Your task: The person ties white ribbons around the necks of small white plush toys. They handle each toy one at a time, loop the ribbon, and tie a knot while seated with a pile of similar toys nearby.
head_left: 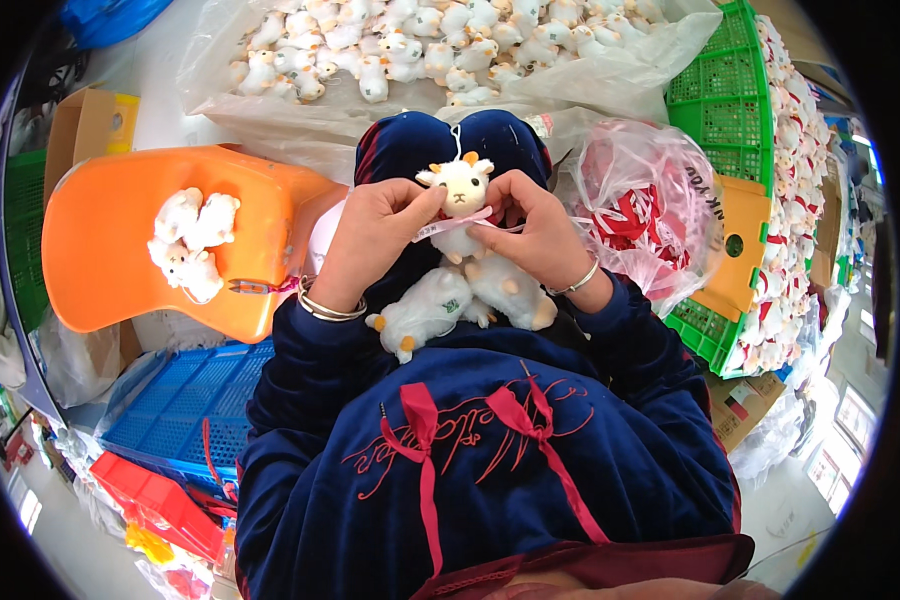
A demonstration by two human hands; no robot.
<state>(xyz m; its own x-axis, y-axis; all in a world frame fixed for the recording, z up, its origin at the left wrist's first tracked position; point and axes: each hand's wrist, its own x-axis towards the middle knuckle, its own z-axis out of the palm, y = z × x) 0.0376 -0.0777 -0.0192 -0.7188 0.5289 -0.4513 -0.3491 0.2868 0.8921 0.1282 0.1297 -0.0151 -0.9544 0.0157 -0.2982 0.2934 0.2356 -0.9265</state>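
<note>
A small white plush goat (458,190) with orange horns and a hanging loop sits upright over my lap, facing up. Round its neck runs a pale pink printed ribbon (484,216). My left hand (380,235) is closed at the left side of its neck, thumb and fingers pinching the ribbon there. On the other side, my right hand (538,235) also pinches the ribbon near the neck, with its fingertips partly hidden. Against my belly, below the held goat, lie two more white plush toys, a left one (417,312) and a right one (510,292).
To the left, an orange chair (100,235) bears several plush toys (192,240) and small snips (250,287). Ahead, a plastic sheet (610,92) holds many plush toys. A clear bag of red ribbons (630,220) stands right, beside green crates (715,100). A blue crate (185,405) is lower left.
</note>
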